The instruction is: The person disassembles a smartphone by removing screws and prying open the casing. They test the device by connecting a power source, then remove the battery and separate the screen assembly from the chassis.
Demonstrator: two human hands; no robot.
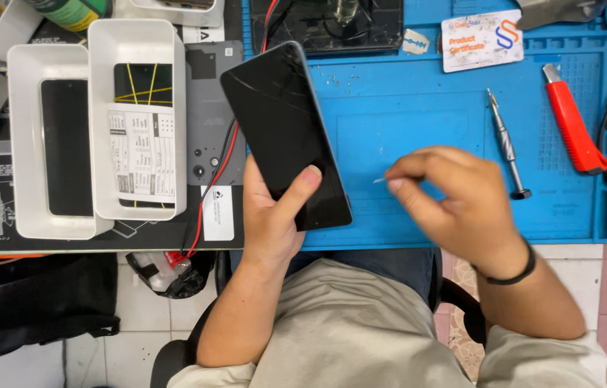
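My left hand (271, 215) holds a black smartphone (282, 129) by its lower end, thumb pressed on the dark glass, the phone tilted up toward the far left over the blue work mat (404, 122). To its right, my right hand (454, 201) pinches a tiny pale sliver (379, 180) between thumb and forefinger, a few centimetres from the phone's lower right edge. That hand is slightly blurred. A black band circles its wrist.
A small screwdriver (507, 144) and a red utility knife (571, 126) lie on the mat to the right. Two white trays (99, 129) holding phones stand at the left, next to a grey phone back (206, 115) with red and black wires. A printed card (481, 39) lies at the top.
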